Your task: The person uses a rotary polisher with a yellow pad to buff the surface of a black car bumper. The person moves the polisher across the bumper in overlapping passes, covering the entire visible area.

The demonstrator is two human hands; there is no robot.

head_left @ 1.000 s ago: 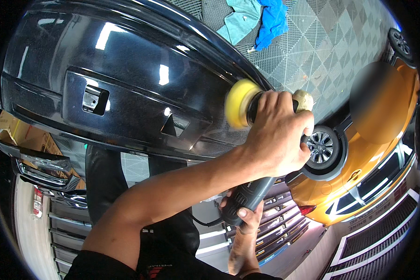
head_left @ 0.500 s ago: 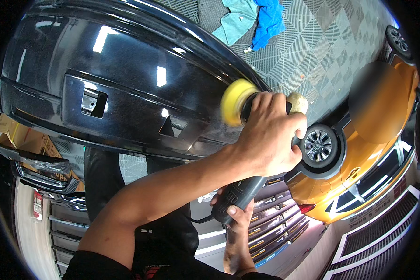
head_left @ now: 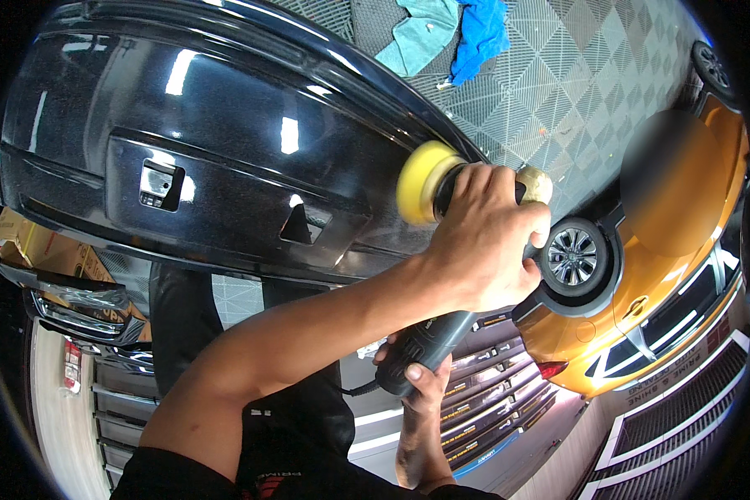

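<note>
At the right end of the glossy black panel (head_left: 233,108) is the polisher (head_left: 432,340), w/ its yellow pad (head_left: 421,183) blurred, prob. spinning; if it touches the panel, I can't tell. L hand (head_left: 487,237) is grasping the head end, R hand (head_left: 429,387) the rear body. Work seems in progress; finished vs. remaining area is not clear. Count: 1 polisher, 1 pad, 1 panel w/ 2 cutouts (head_left: 162,185), 1 teal cloth (head_left: 421,42), 1 blue cloth (head_left: 479,37), 1 orange car (head_left: 592,350).
</note>
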